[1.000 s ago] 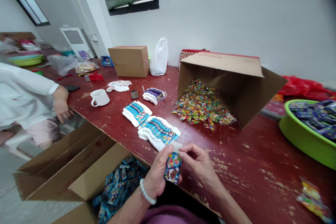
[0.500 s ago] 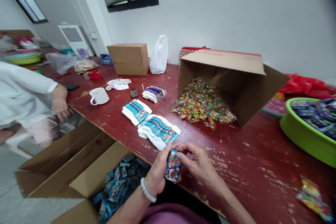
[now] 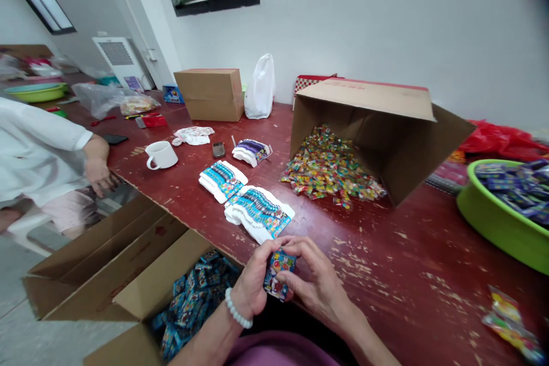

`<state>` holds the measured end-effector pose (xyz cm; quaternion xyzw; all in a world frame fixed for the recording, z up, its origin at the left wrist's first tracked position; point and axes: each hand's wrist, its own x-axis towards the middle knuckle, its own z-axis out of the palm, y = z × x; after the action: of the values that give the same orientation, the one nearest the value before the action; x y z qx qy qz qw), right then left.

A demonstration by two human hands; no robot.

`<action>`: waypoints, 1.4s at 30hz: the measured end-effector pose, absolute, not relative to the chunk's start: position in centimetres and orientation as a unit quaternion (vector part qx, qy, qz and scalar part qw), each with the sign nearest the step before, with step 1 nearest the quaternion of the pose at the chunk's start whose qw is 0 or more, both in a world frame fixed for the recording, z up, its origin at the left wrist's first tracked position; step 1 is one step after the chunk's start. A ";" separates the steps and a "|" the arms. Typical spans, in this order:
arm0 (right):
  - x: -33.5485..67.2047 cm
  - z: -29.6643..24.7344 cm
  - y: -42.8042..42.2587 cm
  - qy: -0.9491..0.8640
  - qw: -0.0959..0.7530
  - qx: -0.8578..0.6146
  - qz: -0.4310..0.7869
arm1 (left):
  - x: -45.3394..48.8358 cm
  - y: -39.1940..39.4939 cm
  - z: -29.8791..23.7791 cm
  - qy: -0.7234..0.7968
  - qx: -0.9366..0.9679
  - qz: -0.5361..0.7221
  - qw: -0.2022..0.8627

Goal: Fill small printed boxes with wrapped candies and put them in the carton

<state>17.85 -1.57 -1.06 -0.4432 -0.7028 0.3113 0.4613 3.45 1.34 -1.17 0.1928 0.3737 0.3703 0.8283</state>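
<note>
A small blue printed candy box is held between both hands over the table's front edge. My left hand grips it from the left side, a pale bead bracelet on the wrist. My right hand closes on it from the right, thumb on the printed face and fingers at the top. Just beyond lie two fanned stacks of blue-and-white flat cartons, the nearer stack and the farther stack. Many finished-looking blue boxes fill an open carton below the table edge at left.
Wrapped candies spill from a cardboard box lying on its side. A green basin of purple packets stands right, near loose candy packets. A white mug and purple cartons sit farther left. Another person's hand hangs at left.
My right hand has shifted slightly left and curled further around the blue box, its thumb moving down from the top onto the printed face. The white flap at the top no longer shows.
</note>
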 end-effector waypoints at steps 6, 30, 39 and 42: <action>16.2 -2.6 -2.2 -0.781 0.347 -0.494 0.156 | 3.5 2.0 -1.1 0.358 0.116 0.443 0.814; 18.4 -8.7 9.8 -0.618 0.368 -0.667 0.191 | -11.0 1.7 -5.1 0.666 0.496 0.459 0.316; 19.5 -5.1 6.9 -0.556 0.478 -0.570 0.370 | -3.8 4.0 -1.4 0.551 0.586 0.424 0.415; 19.6 -2.4 4.8 -0.554 0.484 -0.500 0.457 | -2.2 3.9 0.2 0.407 0.491 0.314 0.703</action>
<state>19.63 4.84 -2.39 -0.4998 -0.5541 0.4574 0.4836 -2.17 3.95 0.21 0.4912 0.4067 0.3144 0.7031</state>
